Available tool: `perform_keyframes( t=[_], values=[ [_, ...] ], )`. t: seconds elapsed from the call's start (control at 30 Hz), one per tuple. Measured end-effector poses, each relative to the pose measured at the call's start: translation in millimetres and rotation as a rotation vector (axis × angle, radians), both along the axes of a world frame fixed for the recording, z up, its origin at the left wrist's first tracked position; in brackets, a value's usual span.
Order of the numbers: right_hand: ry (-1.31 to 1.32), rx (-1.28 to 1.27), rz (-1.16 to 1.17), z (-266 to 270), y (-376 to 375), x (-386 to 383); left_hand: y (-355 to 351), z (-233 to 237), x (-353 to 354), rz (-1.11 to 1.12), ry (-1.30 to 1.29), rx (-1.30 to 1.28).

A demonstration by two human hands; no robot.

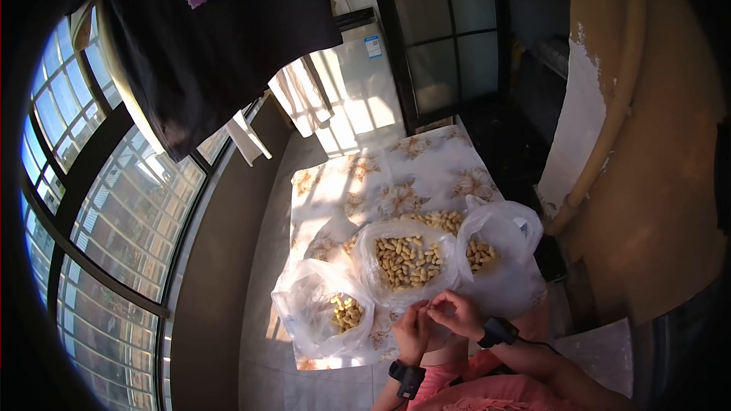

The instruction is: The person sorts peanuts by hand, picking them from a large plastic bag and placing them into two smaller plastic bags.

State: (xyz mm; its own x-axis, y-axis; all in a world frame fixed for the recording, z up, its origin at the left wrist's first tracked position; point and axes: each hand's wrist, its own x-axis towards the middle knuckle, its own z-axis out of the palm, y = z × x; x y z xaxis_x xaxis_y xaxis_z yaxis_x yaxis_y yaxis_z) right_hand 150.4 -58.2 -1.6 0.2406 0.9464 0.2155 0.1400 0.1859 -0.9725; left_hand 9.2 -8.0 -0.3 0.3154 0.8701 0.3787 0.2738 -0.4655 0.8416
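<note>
Peanuts (pixel 407 260) lie in the middle of 3 bags; left hand (pixel 411 331) and right hand (pixel 454 313) pinch nearly closed, contents unclear. Slack fingers could drop bits outside the bags.

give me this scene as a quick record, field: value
surface: table, floral cover
left bag: small yellowish pieces
middle bag: unshelled peanuts
right bag: more unshelled peanuts
left hand: fingers curled, in front of middle bag
right hand: fingertips close to left hand's
held item: too small to tell
wrists: dark band on each
</note>
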Motion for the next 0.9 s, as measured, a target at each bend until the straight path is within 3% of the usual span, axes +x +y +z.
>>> perform_keyframes(
  t=[0.27,0.57,0.9],
  values=[
    [0.090,0.014,-0.036,-8,6,-2,2,-1,2,0.014,-0.045,0.028],
    [0.001,0.012,-0.027,-10,5,2,0,2,1,0.026,0.061,0.034],
    [0.011,-0.007,0.004,-6,3,1,0,-2,2,0.023,0.000,0.041]
  ],
)
